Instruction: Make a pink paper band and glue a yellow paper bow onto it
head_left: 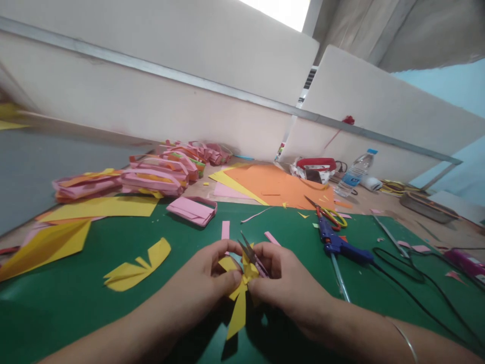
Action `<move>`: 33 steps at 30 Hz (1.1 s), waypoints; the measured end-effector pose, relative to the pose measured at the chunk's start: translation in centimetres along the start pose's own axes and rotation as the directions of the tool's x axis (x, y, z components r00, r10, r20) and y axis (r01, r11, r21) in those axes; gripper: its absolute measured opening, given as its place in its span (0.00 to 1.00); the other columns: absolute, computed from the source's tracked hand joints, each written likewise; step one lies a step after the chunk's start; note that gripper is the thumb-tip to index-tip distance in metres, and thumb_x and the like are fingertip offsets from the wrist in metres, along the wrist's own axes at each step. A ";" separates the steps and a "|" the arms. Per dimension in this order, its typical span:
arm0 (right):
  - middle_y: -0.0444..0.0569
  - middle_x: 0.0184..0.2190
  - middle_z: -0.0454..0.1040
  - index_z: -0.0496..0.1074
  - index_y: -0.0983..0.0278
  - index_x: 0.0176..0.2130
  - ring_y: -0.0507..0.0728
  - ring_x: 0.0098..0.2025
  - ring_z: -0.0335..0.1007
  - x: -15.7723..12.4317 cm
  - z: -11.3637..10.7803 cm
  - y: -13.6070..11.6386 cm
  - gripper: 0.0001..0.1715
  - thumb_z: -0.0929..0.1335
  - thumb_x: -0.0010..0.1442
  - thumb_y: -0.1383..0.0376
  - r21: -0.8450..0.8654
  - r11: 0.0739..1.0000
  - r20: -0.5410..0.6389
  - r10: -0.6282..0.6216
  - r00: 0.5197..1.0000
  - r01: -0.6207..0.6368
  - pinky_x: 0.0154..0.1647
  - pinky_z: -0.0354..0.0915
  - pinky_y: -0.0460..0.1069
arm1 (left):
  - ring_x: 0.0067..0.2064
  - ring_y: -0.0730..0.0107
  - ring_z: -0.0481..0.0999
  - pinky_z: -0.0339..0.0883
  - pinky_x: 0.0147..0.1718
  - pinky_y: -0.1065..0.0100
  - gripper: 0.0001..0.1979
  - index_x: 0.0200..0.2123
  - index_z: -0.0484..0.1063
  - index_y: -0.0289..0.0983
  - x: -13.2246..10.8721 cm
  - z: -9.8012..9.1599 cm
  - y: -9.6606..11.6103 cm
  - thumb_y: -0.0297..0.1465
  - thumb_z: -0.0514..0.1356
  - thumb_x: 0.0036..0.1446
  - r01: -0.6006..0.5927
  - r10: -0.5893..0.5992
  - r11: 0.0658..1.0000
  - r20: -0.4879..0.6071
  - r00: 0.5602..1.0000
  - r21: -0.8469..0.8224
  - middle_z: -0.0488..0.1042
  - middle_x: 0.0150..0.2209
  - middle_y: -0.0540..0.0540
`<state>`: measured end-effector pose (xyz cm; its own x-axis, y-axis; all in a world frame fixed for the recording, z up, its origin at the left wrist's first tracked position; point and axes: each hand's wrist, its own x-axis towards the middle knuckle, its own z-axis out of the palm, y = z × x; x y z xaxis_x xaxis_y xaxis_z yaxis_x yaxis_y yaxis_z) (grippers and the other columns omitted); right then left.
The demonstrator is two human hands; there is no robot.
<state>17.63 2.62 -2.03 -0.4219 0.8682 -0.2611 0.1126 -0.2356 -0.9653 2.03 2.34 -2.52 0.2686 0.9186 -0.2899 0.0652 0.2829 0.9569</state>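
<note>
My left hand [206, 278] pinches a folded yellow paper piece [239, 298] low in the middle of the head view, over the green cutting mat [94, 303]. My right hand [288, 278] is closed on small scissors [252, 255], whose open blades point up and away, and its fingertips also touch the yellow paper. A long yellow strip of that piece hangs down toward me between both wrists.
A cut yellow paper shape [136, 268] lies left on the mat. A blue glue gun [337, 242] with black cord, red-yellow scissors [329, 215], orange sheets [273, 184], pink paper baskets [155, 177], a pink box [193, 208], a water bottle [354, 174] and white partition walls surround the work area.
</note>
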 end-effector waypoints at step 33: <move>0.43 0.29 0.65 0.65 0.67 0.37 0.50 0.30 0.61 0.1 -0.5 0.4 0.14 0.68 0.47 0.72 -0.160 0.983 0.102 -0.070 0.992 0.085 0.30 0.58 0.46 | 0.19 0.79 0.59 0.48 0.18 0.73 0.15 0.33 0.69 0.36 0.8 -0.4 -0.9 0.29 0.61 0.36 0.067 -0.045 0.989 0.170 0.984 -0.128 0.67 0.21 0.53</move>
<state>18.13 2.86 -2.48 -0.5182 0.8335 -0.1918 0.2186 -0.0877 -0.9719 1.75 2.91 -3.63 0.4245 0.8449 -0.3257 -0.0407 0.3771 0.9253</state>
